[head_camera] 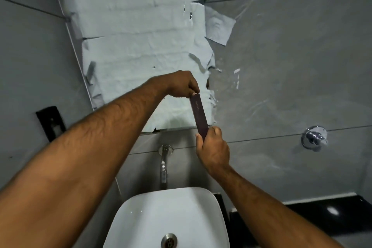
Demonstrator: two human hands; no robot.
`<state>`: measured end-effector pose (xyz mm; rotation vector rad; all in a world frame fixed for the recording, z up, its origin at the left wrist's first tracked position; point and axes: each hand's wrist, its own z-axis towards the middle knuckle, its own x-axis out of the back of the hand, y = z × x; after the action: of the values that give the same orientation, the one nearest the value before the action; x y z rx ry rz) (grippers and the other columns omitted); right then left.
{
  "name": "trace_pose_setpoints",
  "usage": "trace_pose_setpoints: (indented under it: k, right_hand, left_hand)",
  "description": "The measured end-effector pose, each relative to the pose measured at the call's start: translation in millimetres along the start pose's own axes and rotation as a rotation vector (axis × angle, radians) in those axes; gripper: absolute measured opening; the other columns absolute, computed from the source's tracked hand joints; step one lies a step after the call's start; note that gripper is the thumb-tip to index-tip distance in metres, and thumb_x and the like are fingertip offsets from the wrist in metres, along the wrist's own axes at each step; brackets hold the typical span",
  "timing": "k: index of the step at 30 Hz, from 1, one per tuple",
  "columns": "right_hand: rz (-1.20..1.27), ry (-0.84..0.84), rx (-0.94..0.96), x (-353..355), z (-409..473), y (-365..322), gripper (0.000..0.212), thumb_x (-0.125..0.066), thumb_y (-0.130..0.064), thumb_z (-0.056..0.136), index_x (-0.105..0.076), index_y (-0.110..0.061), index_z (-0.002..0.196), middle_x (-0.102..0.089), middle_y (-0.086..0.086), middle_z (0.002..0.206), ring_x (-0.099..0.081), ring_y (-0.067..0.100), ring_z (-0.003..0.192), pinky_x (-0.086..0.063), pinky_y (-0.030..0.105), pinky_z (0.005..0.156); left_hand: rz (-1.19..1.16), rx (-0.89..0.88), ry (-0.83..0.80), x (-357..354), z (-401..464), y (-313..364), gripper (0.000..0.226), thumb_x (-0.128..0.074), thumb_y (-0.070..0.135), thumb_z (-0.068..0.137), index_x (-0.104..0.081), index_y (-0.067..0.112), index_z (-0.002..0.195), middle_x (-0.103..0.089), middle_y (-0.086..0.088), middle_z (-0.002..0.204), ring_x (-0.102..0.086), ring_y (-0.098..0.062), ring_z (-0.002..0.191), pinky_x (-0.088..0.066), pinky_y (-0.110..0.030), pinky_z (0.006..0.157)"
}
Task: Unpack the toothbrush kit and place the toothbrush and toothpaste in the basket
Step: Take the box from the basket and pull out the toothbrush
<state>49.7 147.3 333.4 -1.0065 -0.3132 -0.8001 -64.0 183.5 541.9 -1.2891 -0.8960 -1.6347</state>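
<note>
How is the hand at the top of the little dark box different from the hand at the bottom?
The left hand pinches the top end of the dark box with its fingertips, while the right hand wraps round the bottom end. The left hand reaches in from above, fingers pointing down; the right hand comes from below, thumb pointing up. The left hand is in front of the paper-covered mirror, the right hand above the tap. Both are bare and hold the same box.
</note>
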Motion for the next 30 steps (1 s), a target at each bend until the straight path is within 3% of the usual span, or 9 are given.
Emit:
trace_pose_setpoints:
  k: [4, 9, 13, 15, 18, 21, 23, 28, 30]
  right_hand:
    - [-0.007, -0.013, 0.026, -2.0, 2.2, -0.4, 0.048, -0.054, -0.046, 0.096, -0.052, -0.006, 0.123, -0.056, 0.009, 0.123, -0.070, 0.030, 0.092, -0.057, 0.032, 0.073]
    - [-0.005, -0.039, 0.032, -4.6, 2.8, 7.4, 0.048, -0.054, -0.046, 0.096, -0.051, -0.009, 0.125, -0.055, 0.009, 0.123, -0.069, 0.027, 0.098, -0.058, 0.031, 0.076]
    - [-0.059, -0.051, 0.074, 0.3, 11.0, 8.7, 0.042, -0.057, -0.041, 0.095, -0.052, -0.008, 0.121, -0.055, 0.010, 0.121, -0.069, 0.029, 0.094, -0.059, 0.038, 0.077]
    - [-0.114, -0.086, 0.124, 8.5, 19.9, 10.0, 0.038, -0.059, -0.038, 0.095, -0.054, -0.009, 0.118, -0.057, 0.010, 0.116, -0.067, 0.028, 0.092, -0.058, 0.042, 0.078]
    - [-0.253, -0.157, 0.232, 28.9, 40.6, 11.1, 0.029, -0.060, -0.034, 0.093, -0.057, -0.014, 0.113, -0.063, 0.012, 0.109, -0.064, 0.031, 0.093, -0.054, 0.043, 0.080]
    - [-0.535, -0.267, 0.363, 52.7, 63.9, 0.2, 0.025, -0.057, -0.027, 0.092, -0.057, -0.019, 0.115, -0.062, 0.010, 0.116, -0.059, 0.031, 0.105, -0.047, 0.047, 0.088]
    - [-0.703, -0.365, 0.476, 65.6, 75.4, -17.3, 0.027, -0.056, -0.022, 0.091, -0.056, -0.022, 0.119, -0.058, 0.008, 0.116, -0.055, 0.029, 0.109, -0.045, 0.051, 0.089]
    - [-1.078, -0.461, 0.807, 69.2, 80.4, -70.5, 0.031, -0.062, -0.018, 0.091, -0.060, -0.021, 0.122, -0.059, 0.006, 0.115, -0.054, 0.027, 0.109, -0.048, 0.051, 0.090]
    - [-1.163, -0.444, 0.904, 62.7, 76.6, -85.9, 0.029, -0.065, -0.021, 0.090, -0.064, -0.019, 0.119, -0.062, 0.006, 0.113, -0.054, 0.026, 0.108, -0.049, 0.049, 0.091]
  left_hand:
    - [0.065, 0.023, 0.003, 0.4, -1.4, 1.2, 0.030, -0.063, 0.008, 0.084, -0.073, 0.014, 0.111, -0.074, -0.003, 0.108, -0.068, -0.016, 0.091, -0.059, -0.033, 0.079]
    - [-0.172, 0.110, 0.162, -11.9, -7.9, 0.9, 0.021, -0.056, 0.007, 0.081, -0.074, 0.005, 0.092, -0.071, -0.001, 0.074, -0.070, -0.015, 0.062, -0.056, -0.023, 0.049]
    - [-0.467, 0.260, 0.323, -36.7, -11.1, -5.6, 0.033, -0.052, 0.022, 0.090, -0.065, -0.007, 0.084, -0.069, -0.017, 0.081, -0.071, -0.031, 0.069, -0.063, -0.041, 0.056]
    - [-0.690, 0.388, 0.416, -53.6, -13.5, -15.6, 0.033, -0.057, 0.022, 0.090, -0.062, -0.008, 0.078, -0.065, -0.016, 0.074, -0.070, -0.030, 0.066, -0.063, -0.041, 0.056]
    - [-1.207, 0.658, 0.517, -83.7, -26.9, -38.2, 0.018, -0.066, 0.016, 0.087, -0.061, 0.005, 0.074, -0.065, -0.014, 0.071, -0.068, -0.024, 0.056, -0.061, -0.038, 0.048]
    - [-1.686, 0.828, 0.357, -126.4, -52.8, -54.7, 0.016, -0.063, 0.021, 0.093, -0.060, 0.007, 0.086, -0.066, -0.013, 0.073, -0.067, -0.023, 0.058, -0.059, -0.034, 0.042]
    - [-1.935, 0.852, 0.276, -160.2, -67.8, -57.4, 0.022, -0.058, 0.024, 0.096, -0.060, 0.004, 0.087, -0.071, -0.014, 0.062, -0.069, -0.023, 0.050, -0.059, -0.032, 0.041]
    - [-2.228, 0.878, 0.295, -227.4, -87.2, -41.6, 0.023, -0.054, 0.018, 0.097, -0.060, 0.004, 0.114, -0.074, -0.018, 0.063, -0.072, -0.022, 0.051, -0.058, -0.028, 0.043]
    - [-2.316, 0.877, 0.321, -242.8, -91.8, -35.0, 0.022, -0.055, 0.016, 0.096, -0.060, 0.003, 0.113, -0.075, -0.018, 0.066, -0.074, -0.023, 0.055, -0.059, -0.029, 0.045]
